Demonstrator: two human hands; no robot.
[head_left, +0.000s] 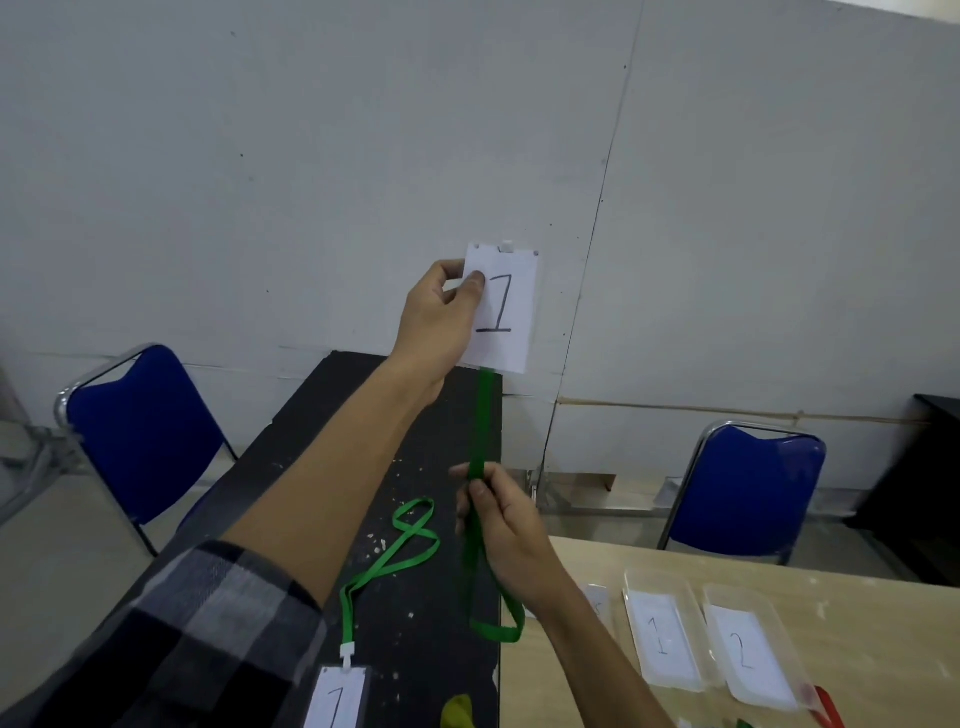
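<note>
My left hand (441, 322) is raised in front of the wall and pinches the left edge of a clear badge holder (504, 312) with a white card marked "1". Its green lanyard (480, 431) hangs straight down from behind the card. My right hand (506, 525) grips that lanyard lower down, above the table; the strap's loop dangles below the hand. A second badge marked "1" (335, 699) lies on the black table (311, 415), its green lanyard (410, 540) curled beside my left forearm.
Two clear trays with cards marked "1" (662, 634) and "2" (748, 649) sit on the wooden table (857, 623) at right. Blue chairs stand at left (140, 431) and right (748, 488). A yellow object (457, 712) and a red item (828, 709) lie at the bottom edge.
</note>
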